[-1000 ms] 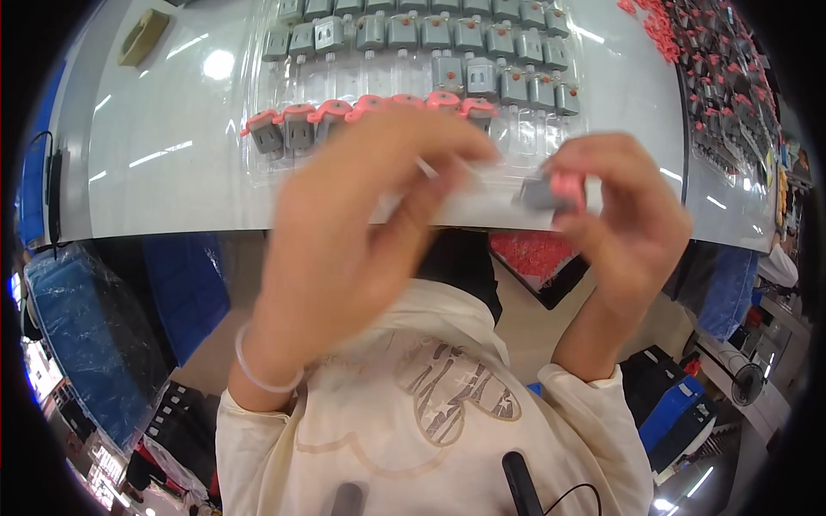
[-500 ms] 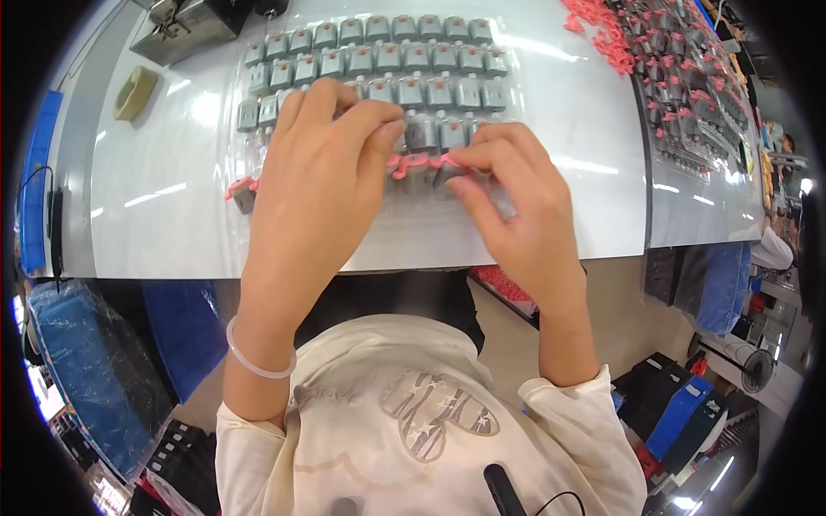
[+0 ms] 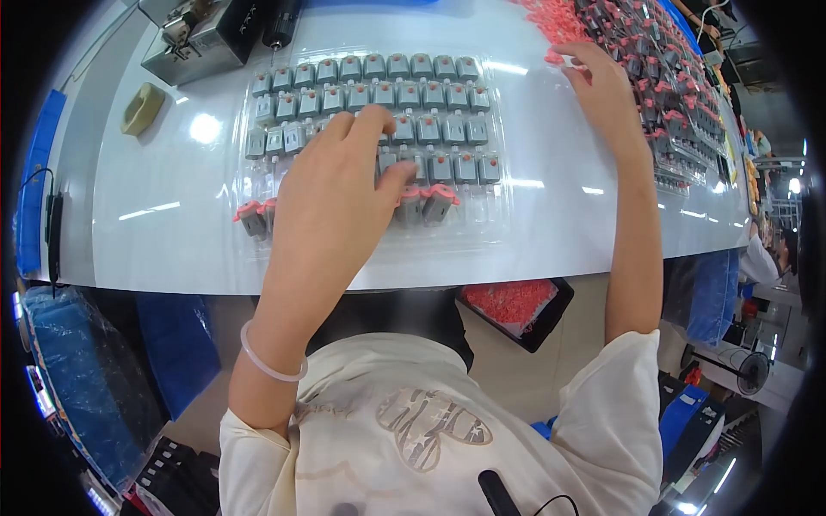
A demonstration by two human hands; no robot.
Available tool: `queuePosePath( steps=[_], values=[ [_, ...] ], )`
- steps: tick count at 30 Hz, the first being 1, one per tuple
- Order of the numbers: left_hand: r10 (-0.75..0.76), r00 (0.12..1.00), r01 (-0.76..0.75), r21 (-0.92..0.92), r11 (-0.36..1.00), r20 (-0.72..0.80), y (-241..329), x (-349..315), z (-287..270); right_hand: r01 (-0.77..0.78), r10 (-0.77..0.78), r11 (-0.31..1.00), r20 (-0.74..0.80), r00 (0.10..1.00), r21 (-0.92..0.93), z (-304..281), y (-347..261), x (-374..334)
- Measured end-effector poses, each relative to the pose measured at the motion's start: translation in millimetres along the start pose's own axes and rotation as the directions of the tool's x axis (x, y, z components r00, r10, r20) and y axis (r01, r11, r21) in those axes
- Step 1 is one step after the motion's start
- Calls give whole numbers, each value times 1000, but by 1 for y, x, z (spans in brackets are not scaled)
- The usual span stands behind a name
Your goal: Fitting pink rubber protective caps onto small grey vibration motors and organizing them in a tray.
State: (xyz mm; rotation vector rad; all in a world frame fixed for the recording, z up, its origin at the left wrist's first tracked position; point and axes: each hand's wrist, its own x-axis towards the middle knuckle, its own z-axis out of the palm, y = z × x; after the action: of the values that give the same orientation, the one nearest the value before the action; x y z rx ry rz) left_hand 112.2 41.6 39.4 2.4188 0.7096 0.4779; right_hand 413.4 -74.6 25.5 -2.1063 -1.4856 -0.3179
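Observation:
A clear plastic tray (image 3: pixel 489 206) holds rows of small grey metal motors (image 3: pixel 428 129), many with a reddish dot. Along its near side, several motors wear pink plastic caps; one capped motor (image 3: pixel 440 203) leans at the row's right end. Above the tray's middle, my left hand (image 3: pixel 340 181) is open, thumb and forefinger apart, covering part of the rows. My right hand (image 3: pixel 607 99) reaches to the far right, at the edge of a heap of loose pink caps (image 3: pixel 555 21). Its thumb and forefinger are apart, beside a single pink cap (image 3: pixel 554 57).
Stacked trays of pink-capped motors (image 3: pixel 667 95) fill the right side. At the back left are a metal fixture (image 3: pixel 202 39) and a black screwdriver-like tool (image 3: pixel 281 24); a beige ring-shaped piece (image 3: pixel 143 109) lies nearer. Below the table edge sits a black bin of pink pieces (image 3: pixel 516 305).
My right hand has left the capped motor and moved far right to the pink heap. My left hand's fingers have spread. The view has shifted, and the tray appears lower.

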Motion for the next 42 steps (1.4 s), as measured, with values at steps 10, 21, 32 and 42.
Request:
queuePosePath(
  steps=[10, 21, 32, 42],
  values=[
    [1, 1000, 0, 8, 1000, -23, -4, -2, 1, -137, 145, 989, 191, 971, -53, 3, 8, 13],
    [-51, 998, 58, -172, 983, 44, -3, 0, -4, -195, 187, 980, 162, 969, 40, 1, -3, 4],
    [46, 999, -45, -178, 983, 0, -13, 0, -2, -131, 122, 989, 131, 984, 67, 1, -6, -5],
    [23, 998, -21, -36, 999, 55, -13, 0, -4, -151, 140, 987, 152, 978, 62, 0, -9, -14]
  ],
)
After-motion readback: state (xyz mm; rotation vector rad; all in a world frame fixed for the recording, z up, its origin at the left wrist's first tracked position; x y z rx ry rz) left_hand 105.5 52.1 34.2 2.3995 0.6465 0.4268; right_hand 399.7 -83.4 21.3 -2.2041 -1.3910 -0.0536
